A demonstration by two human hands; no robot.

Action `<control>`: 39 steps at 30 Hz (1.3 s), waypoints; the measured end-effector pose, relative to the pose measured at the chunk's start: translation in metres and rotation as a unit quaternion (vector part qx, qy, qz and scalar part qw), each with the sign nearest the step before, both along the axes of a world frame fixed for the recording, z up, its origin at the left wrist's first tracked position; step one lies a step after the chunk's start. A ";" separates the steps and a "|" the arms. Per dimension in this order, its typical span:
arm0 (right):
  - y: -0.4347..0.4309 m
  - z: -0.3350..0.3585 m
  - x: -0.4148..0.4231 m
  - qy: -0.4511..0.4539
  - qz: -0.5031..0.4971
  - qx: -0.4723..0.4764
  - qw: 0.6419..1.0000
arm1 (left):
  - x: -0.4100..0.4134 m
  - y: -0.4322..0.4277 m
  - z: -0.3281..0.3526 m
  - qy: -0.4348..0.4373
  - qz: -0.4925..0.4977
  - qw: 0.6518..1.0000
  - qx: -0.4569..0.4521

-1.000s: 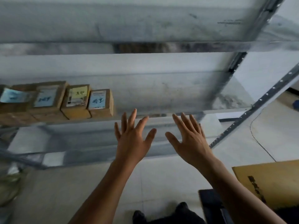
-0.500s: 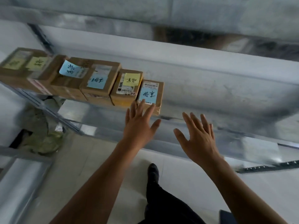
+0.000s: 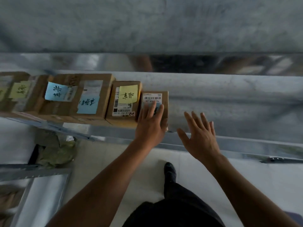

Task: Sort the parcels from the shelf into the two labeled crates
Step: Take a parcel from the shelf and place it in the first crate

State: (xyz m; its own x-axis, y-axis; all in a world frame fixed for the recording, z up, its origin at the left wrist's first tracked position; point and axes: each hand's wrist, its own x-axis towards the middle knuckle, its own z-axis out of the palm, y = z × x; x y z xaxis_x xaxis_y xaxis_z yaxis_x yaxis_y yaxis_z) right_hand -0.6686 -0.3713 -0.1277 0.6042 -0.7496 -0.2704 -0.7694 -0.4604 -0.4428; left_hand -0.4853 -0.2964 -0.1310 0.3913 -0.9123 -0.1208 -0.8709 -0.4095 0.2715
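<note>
parcels – row along shelf front edge, notes up for reading | left hand – flat on end parcel, fingers spread; not yet clasped, likely to draw it off | right hand – open, empty, beside it; crates unseen

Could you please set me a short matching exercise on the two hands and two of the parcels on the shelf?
Things:
1. left hand
2. right hand
3. rightmost parcel
4. parcel beside it

States:
a. carries a yellow note
b. lies under a hand
c. open, touching nothing
d. rests flat on a parcel

Pairs: 1-d, 2-c, 3-b, 4-a
</note>
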 end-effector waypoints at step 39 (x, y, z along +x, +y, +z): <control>0.139 0.018 0.047 -0.469 -0.494 0.076 0.728 | 0.021 0.023 0.035 0.637 -0.156 0.755 -0.013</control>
State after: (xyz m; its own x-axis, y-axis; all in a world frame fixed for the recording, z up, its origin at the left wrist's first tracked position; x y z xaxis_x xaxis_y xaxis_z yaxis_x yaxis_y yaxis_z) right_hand -0.6213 -0.2318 -0.1101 -0.2381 -0.9480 -0.2112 -0.0180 0.2217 -0.9749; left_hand -0.4640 -0.2731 -0.0955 -0.2622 -0.9446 -0.1972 0.0510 -0.2176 0.9747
